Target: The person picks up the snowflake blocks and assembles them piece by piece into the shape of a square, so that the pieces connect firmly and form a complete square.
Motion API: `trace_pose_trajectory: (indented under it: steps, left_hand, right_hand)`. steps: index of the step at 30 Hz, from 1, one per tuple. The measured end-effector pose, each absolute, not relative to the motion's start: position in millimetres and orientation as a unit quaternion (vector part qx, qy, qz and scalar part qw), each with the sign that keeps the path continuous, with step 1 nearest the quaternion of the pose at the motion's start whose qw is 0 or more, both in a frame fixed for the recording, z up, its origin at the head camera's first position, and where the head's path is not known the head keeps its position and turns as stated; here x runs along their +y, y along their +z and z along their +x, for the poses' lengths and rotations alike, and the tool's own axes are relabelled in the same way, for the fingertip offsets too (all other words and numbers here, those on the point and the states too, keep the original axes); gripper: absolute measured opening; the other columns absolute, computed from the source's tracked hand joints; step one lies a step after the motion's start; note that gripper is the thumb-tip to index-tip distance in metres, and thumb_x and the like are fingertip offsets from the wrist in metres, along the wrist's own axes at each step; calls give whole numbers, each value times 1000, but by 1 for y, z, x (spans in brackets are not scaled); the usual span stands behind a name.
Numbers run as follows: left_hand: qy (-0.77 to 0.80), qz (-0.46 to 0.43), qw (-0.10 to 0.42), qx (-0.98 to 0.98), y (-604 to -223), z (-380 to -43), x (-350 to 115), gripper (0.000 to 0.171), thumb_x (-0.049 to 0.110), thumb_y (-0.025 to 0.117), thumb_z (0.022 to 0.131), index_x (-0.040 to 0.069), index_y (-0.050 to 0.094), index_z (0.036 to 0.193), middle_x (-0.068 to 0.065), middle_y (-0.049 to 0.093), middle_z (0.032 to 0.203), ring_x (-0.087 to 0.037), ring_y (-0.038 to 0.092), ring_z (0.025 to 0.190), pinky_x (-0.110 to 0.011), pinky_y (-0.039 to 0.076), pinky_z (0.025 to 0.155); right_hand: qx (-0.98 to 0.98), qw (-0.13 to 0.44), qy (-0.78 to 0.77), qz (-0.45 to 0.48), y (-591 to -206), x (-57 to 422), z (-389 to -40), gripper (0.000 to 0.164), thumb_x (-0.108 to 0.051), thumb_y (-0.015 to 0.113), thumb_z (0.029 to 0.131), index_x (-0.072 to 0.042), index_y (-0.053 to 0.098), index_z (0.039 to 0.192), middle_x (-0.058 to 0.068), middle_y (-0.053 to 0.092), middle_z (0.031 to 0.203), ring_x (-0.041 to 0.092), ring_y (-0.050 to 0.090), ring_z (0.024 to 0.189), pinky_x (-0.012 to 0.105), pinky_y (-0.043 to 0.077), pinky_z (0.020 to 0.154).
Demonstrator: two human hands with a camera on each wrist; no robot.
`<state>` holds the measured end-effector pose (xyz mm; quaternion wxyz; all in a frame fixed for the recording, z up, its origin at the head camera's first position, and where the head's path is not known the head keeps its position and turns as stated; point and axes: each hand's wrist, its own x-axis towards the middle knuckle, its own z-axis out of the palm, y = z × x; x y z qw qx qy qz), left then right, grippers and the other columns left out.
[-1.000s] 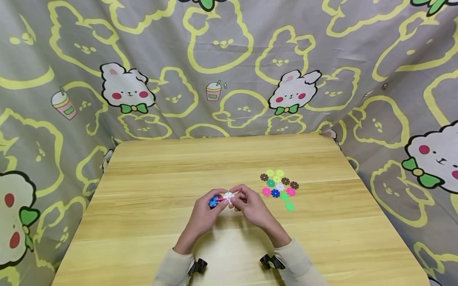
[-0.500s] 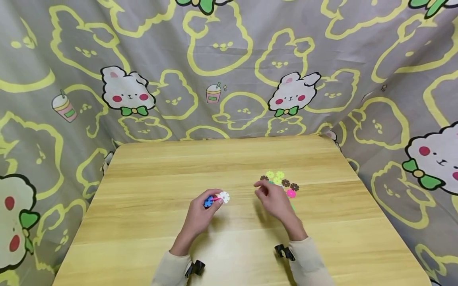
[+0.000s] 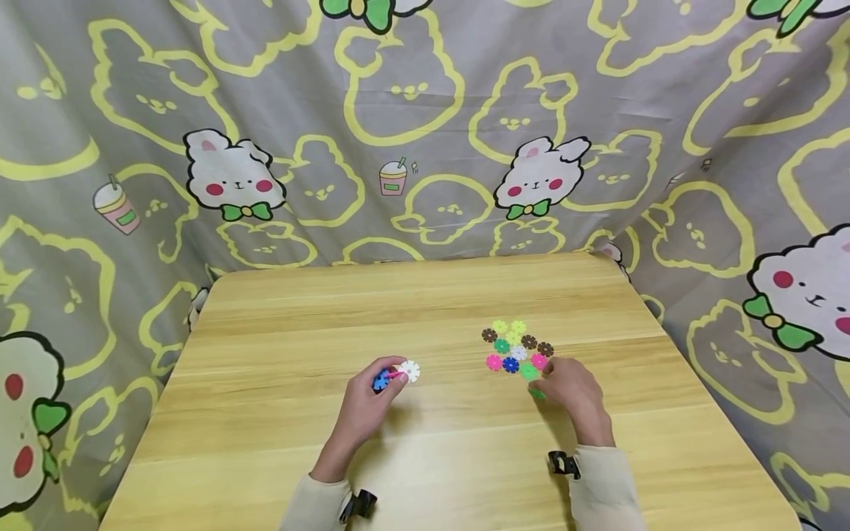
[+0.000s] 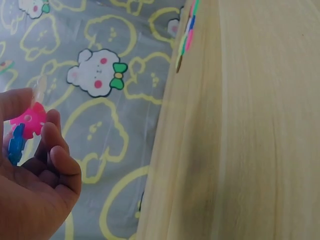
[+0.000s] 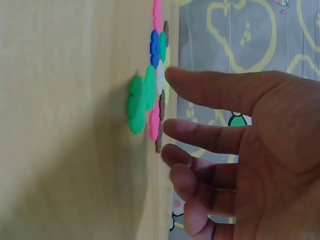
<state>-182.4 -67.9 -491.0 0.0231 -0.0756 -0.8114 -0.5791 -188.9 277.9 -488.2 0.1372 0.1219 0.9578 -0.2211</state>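
Observation:
My left hand (image 3: 365, 394) pinches a small joined cluster of notched plastic snowflake discs, held over the table. In it are a white disc (image 3: 409, 371), a blue disc (image 3: 381, 380) and a pink disc (image 4: 30, 120) between them. Reaching over the right side, my right hand (image 3: 576, 387) holds nothing; its thumb and fingers stand apart. Just past the fingertips in the right wrist view lies a bright green disc (image 5: 136, 106), the nearest of the loose ones. In the head view the hand partly covers it.
Loose discs lie flat in a group right of centre: several yellow and brown ones, a dark green disc (image 3: 502, 345), a blue disc (image 3: 510, 365), a white disc (image 3: 518, 353), pink ones and another light green disc (image 3: 528, 371). A patterned curtain (image 3: 438, 96) surrounds the wooden table (image 3: 279, 324).
My right hand has left the joined discs and moved right to the nearest green disc. My left hand keeps its pinch on the cluster and has shifted slightly left.

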Motion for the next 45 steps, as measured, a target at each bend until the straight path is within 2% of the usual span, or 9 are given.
trace_pose_trajectory:
  steps: [3, 5, 12, 23, 27, 31, 34, 38, 45]
  left_hand:
    - [-582, -75, 19, -810, -491, -182, -69, 20, 27, 69, 90, 28, 69, 110, 0, 68, 93, -13, 58, 79, -22, 48, 67]
    - [-581, -76, 16, -811, -491, -182, -69, 20, 28, 69, 90, 28, 69, 110, 0, 68, 94, -13, 58, 80, -22, 49, 68]
    - [-573, -72, 13, -816, -492, -182, -68, 20, 28, 69, 90, 30, 69, 110, 0, 68, 95, -13, 58, 81, -22, 48, 68]
    - [-569, -73, 13, -819, -493, -182, -66, 20, 26, 70, 90, 30, 69, 109, 2, 67, 93, -13, 58, 80, -22, 48, 69]
    - [-567, -74, 16, -820, -494, -183, -65, 20, 26, 70, 89, 30, 69, 109, 3, 67, 92, -12, 58, 81, -22, 48, 70]
    - [-571, -72, 13, -817, -493, -183, -65, 20, 26, 70, 90, 30, 69, 109, 2, 67, 92, -12, 58, 81, -22, 48, 69]
    - [-572, -73, 14, -817, -492, -182, -65, 19, 25, 70, 90, 29, 69, 109, 2, 67, 92, -13, 58, 81, -22, 48, 69]
    - [-571, -76, 16, -817, -492, -182, -64, 19, 25, 70, 90, 29, 69, 108, 2, 68, 94, -13, 58, 82, -22, 48, 70]
    - [-574, -76, 15, -815, -490, -181, -63, 19, 25, 69, 90, 29, 69, 108, 1, 69, 97, -13, 59, 84, -22, 49, 72]
  right_hand:
    - [957, 151, -216, 120, -490, 280, -186, 59, -40, 78, 76, 0, 63, 117, 23, 64, 117, 31, 62, 91, 44, 51, 70]
    - [957, 154, -216, 117, -491, 280, -185, 58, -39, 79, 75, -2, 63, 116, 21, 64, 116, 31, 61, 91, 45, 51, 71]
    - [957, 146, -224, 113, -495, 281, -182, 29, -20, 79, 76, -7, 64, 97, 11, 65, 97, 22, 54, 77, 34, 45, 62]
    - [960, 120, -244, 72, -499, 276, -185, 26, -16, 74, 81, -9, 51, 89, 4, 49, 75, 20, 45, 67, 30, 32, 57]
    - [955, 89, -280, 39, -503, 269, -189, 17, -12, 70, 84, -9, 58, 95, 1, 51, 77, 17, 46, 66, 28, 35, 58]
    - [946, 46, -322, -1, -504, 253, -194, 24, -14, 73, 84, -11, 67, 107, -1, 58, 81, 13, 51, 69, 26, 42, 61]
    - [933, -2, -356, -54, -503, 236, -197, 22, -13, 73, 85, -12, 69, 106, -3, 63, 81, 10, 55, 71, 23, 47, 63]
    - [903, -52, -408, -127, -499, 212, -198, 15, -13, 69, 88, -14, 68, 104, -5, 65, 82, 5, 57, 71, 21, 50, 64]
    - [870, -86, -434, -216, -487, 178, -195, 9, -17, 62, 94, -15, 62, 104, 0, 66, 81, 2, 53, 67, 21, 48, 60]
